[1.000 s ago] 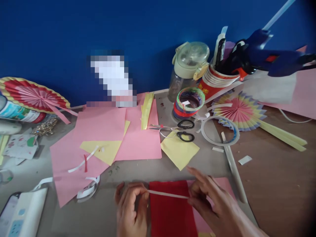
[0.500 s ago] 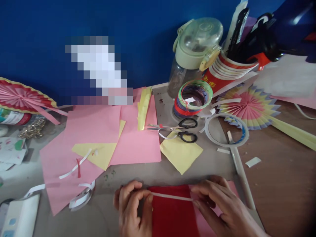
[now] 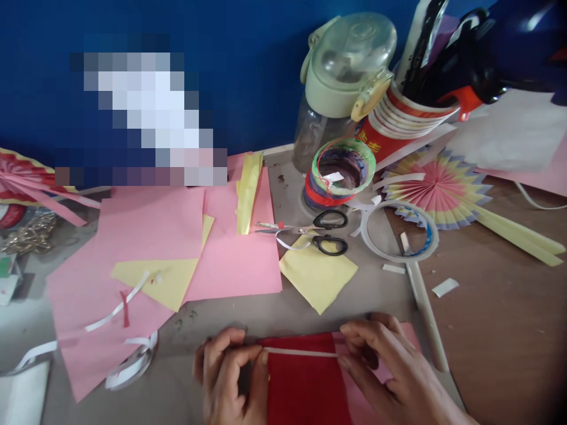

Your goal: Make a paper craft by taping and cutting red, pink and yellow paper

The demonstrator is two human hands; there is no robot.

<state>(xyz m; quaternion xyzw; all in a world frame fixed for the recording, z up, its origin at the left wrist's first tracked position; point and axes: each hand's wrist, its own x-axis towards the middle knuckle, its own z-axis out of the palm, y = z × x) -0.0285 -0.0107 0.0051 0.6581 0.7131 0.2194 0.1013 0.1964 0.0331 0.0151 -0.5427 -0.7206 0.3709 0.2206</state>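
Two bare hands frame one dark red sheet of smooth paper (image 3: 305, 389), and between them a narrow white strip (image 3: 301, 352) lies almost level across the sheet, just below its far edge. The left hand (image 3: 230, 372) is at the red sheet's left border, its thumb and forefinger clamped on the strip's left end. The right hand (image 3: 394, 366) is at the opposite border, the tip of its thumb meeting the other end; I cannot tell whether a second finger presses there too. Having a hand at each end probably keeps the strip straight and lined up with the red sheet's far edge, while the wrists, set outside the borders, leave the middle uncovered. A pale pink sheet (image 3: 357, 404) shows at the red sheet's right side, partly hidden under the right hand. Beyond the red sheet, on the grey worktop (image 3: 212, 324), a square of pale yellow paper (image 3: 319, 277) lies with a corner pointing toward it, black-handled metal scissors (image 3: 310, 230) resting over its far part, perhaps parked there to stay within reach. Beyond the red sheet and to its right lies a white, blue-lined ring of tape (image 3: 427, 239).
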